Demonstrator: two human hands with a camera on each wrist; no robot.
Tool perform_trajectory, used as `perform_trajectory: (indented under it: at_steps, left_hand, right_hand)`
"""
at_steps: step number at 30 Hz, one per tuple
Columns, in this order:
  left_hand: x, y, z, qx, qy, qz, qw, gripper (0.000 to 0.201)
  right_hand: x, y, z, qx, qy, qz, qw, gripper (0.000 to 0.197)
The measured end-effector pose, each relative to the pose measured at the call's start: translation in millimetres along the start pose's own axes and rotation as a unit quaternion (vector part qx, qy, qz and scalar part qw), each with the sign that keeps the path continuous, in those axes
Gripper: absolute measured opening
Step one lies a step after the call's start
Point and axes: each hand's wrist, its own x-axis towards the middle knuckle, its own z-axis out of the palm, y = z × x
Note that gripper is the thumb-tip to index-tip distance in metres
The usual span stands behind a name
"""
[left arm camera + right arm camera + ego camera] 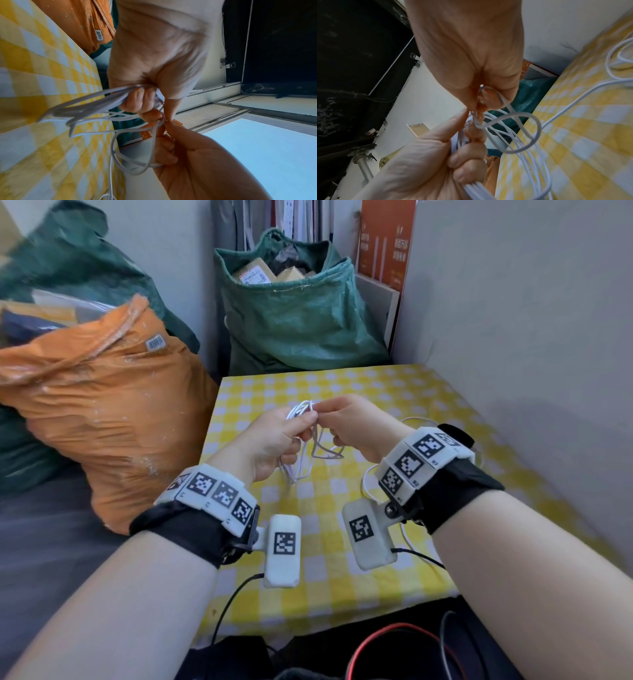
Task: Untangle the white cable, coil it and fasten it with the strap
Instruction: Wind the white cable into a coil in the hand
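White thin round plastic cable [301, 419] sits bunched between both hands, held above the table. Left hand [270, 440] has its fingers curled round a bundle of several loops; right hand [356, 428] pinches a single strand right at the left fingertips, with a small loop hanging just below it. Loops droop under the left fist; a loose run trails past the right wrist onto the cloth. Judgement: light, limp, smooth jacket, so it'll slide through a loose pinch and kink if yanked. Best hold is the bundle where strands cross, feeding one strand at a time; keep clear of the connector ends, which I can't make out. Strap not visible in any view. Under the hands: yellow-and-white checked tablecloth [394, 392] on a small table, flat, probably some drag on the cable. Left of the left hand, a crinkled orange plastic sack [102, 405]; beyond both hands, a green woven bag [301, 316] full of parcels; grey-white wall [531, 320] to the right.
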Motion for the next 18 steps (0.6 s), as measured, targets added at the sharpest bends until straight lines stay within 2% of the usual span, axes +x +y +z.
perform_trajectory:
  at_steps: [6,9,12,15,18]
  left_hand:
    - [2,-1,-1,-0.005,0.017,0.016,1.000,0.017]
    - [8,-3,-7,-0.070,0.085,0.016,0.994,0.023]
    - [15,-5,-25,-0.179,0.162,0.000,0.970,0.026]
    - [17,-8,-50,-0.252,0.200,-0.013,0.947,0.028]
    - [14,-11,-63,-0.271,0.197,-0.006,0.942,0.029]
  right_hand:
    - [-4,2,-5,-0.011,0.001,-0.032,0.999,0.020]
    - [-4,5,-14,-0.040,0.038,-0.035,0.998,0.015]
    - [-2,15,-28,-0.057,0.097,-0.019,0.993,0.004]
    - [-1,31,-45,-0.064,0.151,0.018,0.986,0.019]
    - [-4,39,-55,-0.064,0.133,0.035,0.988,0.022]
